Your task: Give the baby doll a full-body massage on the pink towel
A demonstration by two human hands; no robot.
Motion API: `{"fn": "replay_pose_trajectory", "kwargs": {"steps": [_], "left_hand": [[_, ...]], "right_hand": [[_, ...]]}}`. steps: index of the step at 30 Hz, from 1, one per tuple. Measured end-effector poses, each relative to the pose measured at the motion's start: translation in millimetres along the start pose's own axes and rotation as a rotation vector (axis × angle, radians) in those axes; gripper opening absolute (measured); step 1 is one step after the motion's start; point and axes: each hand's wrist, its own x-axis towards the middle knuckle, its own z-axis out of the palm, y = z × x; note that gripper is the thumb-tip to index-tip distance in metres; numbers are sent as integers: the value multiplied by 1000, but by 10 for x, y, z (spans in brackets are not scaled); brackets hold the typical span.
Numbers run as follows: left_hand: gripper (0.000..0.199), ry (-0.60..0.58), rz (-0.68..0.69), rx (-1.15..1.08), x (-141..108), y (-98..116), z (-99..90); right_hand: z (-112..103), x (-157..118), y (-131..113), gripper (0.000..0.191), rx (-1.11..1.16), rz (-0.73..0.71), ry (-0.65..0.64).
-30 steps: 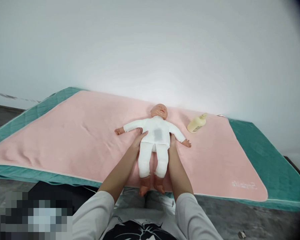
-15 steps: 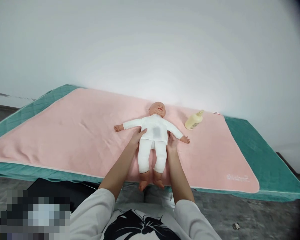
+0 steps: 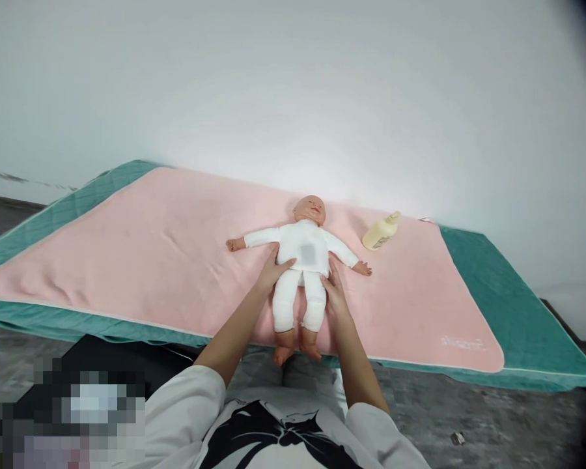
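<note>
A baby doll (image 3: 303, 244) in white clothing lies on its back, arms spread and feet at the near edge of a pink mat (image 3: 190, 234). My left hand (image 3: 274, 268) clasps one side of its waist, thumb across the lower front of the shirt and fingers along the flank. On the other side, my right hand (image 3: 334, 286) holds the doll at the hip, its thumb on the upper leg and fingers beside the body. Parts of the fingers are hidden against the doll. A grey square patch marks the shirt's front.
A pale yellow pump bottle (image 3: 381, 233) lies tilted on the mat, right of the doll. Under the mat is a green padded cover (image 3: 498, 286). The white wall (image 3: 293, 98) rises behind. A dark object (image 3: 112, 365) sits below the near edge at left.
My left thumb has moved further over the doll's lower front, and my right thumb now shows at its hip. The doll stays on its back; the view has shifted slightly.
</note>
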Motion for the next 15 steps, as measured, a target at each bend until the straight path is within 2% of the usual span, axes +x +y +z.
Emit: {"fn": "replay_pose_trajectory", "kwargs": {"steps": [5, 9, 15], "left_hand": [[69, 29, 8, 110, -30, 19, 1], [61, 41, 54, 177, -41, 32, -3], [49, 42, -6, 169, 45, 16, -78]], "right_hand": [[64, -47, -43, 89, -49, -28, 110], [79, -73, -47, 84, -78, -28, 160], [55, -1, -116, 74, -85, -20, 238]]}}
